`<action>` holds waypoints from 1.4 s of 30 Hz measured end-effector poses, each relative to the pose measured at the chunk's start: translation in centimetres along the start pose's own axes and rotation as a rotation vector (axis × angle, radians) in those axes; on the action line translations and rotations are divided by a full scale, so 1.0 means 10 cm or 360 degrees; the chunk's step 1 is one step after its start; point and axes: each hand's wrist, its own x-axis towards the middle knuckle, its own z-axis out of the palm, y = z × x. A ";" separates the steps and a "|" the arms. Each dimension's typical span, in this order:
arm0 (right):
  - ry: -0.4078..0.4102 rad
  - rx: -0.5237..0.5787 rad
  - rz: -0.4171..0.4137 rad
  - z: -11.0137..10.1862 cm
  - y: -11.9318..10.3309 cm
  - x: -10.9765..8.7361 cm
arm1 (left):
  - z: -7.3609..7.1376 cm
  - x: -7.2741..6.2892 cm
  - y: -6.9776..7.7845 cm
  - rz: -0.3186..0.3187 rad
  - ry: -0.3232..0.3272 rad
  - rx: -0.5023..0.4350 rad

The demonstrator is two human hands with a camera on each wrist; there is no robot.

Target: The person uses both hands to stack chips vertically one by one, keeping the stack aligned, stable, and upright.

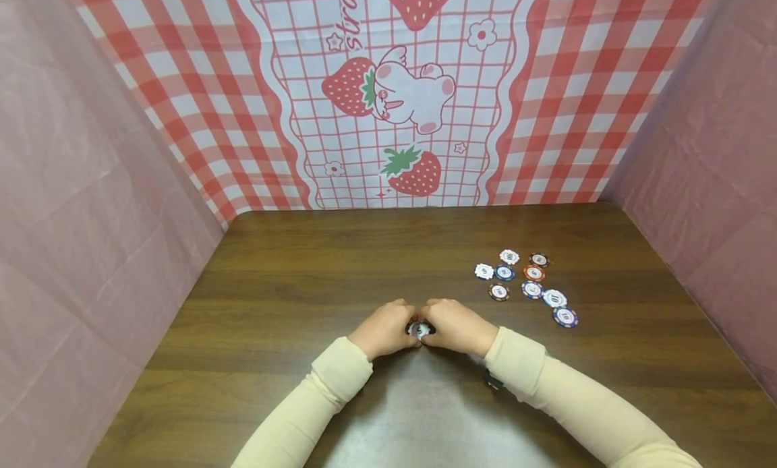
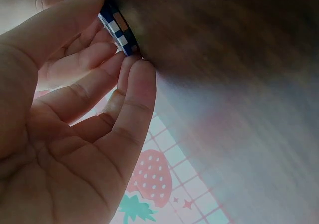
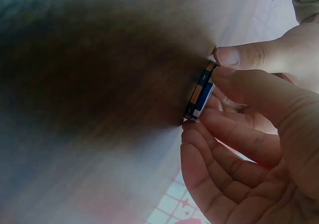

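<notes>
A short stack of poker chips sits on the table between both hands, and the top chip shows a white face. My left hand pinches its left edge between thumb and fingers, while my right hand holds the right edge the same way. The fingertips of the two hands meet around it. In the left wrist view the poker chips show a dark blue rim with white and orange blocks. From the right wrist, the poker chips appear as at least two layers, low on the wood.
Several loose poker chips in white, blue, orange and brown lie flat to the right, some touching. A wooden table spans the area. Behind it hangs a strawberry-print cloth, with pink drapes at the sides.
</notes>
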 end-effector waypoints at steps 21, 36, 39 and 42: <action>0.0035 0.0023 0.0039 0.00 0.04 -0.05 | -0.02 -0.01 0.00 -0.0009 -0.0025 0.0016; 0.0116 0.0071 0.0304 -0.19 0.29 -0.26 | -0.01 -0.01 0.00 0.0008 -0.0012 -0.0001; 0.0152 0.0083 0.0349 -0.23 0.38 -0.31 | -0.01 -0.01 0.00 0.0015 -0.0005 -0.0003; 0.0191 0.0100 0.0397 -0.29 0.46 -0.35 | -0.01 -0.01 0.00 0.0014 -0.0005 -0.0012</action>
